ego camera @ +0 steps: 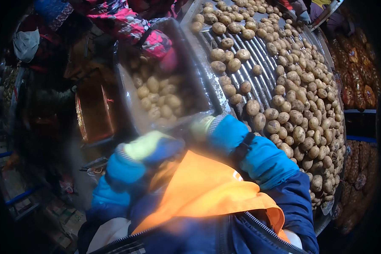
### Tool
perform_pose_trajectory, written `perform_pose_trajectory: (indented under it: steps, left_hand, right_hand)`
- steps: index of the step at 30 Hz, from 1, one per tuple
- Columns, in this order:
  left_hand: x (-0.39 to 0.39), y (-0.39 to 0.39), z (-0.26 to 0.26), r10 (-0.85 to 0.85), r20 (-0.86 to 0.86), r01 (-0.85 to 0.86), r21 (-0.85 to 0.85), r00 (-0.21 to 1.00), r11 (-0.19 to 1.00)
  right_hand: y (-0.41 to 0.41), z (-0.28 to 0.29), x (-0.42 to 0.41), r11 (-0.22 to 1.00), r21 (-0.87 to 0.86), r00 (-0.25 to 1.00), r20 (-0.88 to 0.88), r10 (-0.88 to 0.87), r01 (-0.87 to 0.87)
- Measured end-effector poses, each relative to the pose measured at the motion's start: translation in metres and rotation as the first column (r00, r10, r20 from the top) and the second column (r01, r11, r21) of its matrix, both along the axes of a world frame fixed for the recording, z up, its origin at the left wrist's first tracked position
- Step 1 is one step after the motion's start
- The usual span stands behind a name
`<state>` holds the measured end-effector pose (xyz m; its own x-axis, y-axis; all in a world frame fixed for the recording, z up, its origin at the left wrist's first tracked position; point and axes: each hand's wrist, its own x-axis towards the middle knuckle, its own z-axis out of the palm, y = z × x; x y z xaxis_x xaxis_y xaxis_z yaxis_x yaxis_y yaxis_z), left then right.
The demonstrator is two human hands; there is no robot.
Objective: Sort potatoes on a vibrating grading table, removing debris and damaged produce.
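Both my hands are in knit gloves, with blue sleeve covers above them. My left hand point(160, 146) is blurred, just below the near edge of a bin lined with clear plastic point(127, 92); its fingers are curled, and what they hold cannot be made out. At the bin's near right corner is my right hand point(203, 127), blurred, its fingers hidden in shadow. Potatoes point(162, 98) lie in the bin. An orange apron point(206, 187) hangs before my chest. To the right, many potatoes point(298, 117) cover a ribbed metal roller table point(257, 54).
A co-worker's arm in a pink patterned sleeve point(130, 28) reaches into the bin. Another co-worker's gloved hand point(304, 17) is beyond the table. Filled potato bags point(355, 73) stand at the far right. Left of the bin is an open, bag-lined container point(93, 114).
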<state>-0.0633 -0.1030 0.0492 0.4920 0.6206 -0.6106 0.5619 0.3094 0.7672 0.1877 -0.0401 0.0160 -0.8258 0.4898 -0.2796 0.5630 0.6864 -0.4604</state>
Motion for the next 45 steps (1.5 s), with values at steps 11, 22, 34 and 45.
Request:
perform_pose_trajectory:
  steps: [11,22,34,45]
  left_hand:
    - [-0.077,-0.022,-0.091,0.93,0.23,-0.954,0.158,0.285,0.254]
    - [-0.052,-0.073,-0.074,0.783,-0.026,-0.783,-0.047,0.621,0.62]
    - [-0.107,-0.08,-0.221,0.511,-0.445,-0.46,0.226,0.735,0.859]
    - [-0.176,-0.095,-0.162,0.632,-0.716,-0.498,0.449,0.296,0.742]
  right_hand:
    - [0.03,0.08,0.08,0.72,-0.554,0.836,-0.077,-0.543,0.417]
    - [-0.084,0.075,0.179,0.713,0.082,0.697,-0.319,-0.643,0.696]
    - [-0.03,0.034,0.224,0.267,-0.094,0.188,-0.493,-0.85,0.959]
    - [-0.142,0.077,0.198,0.431,0.518,0.122,0.526,-0.842,0.739]
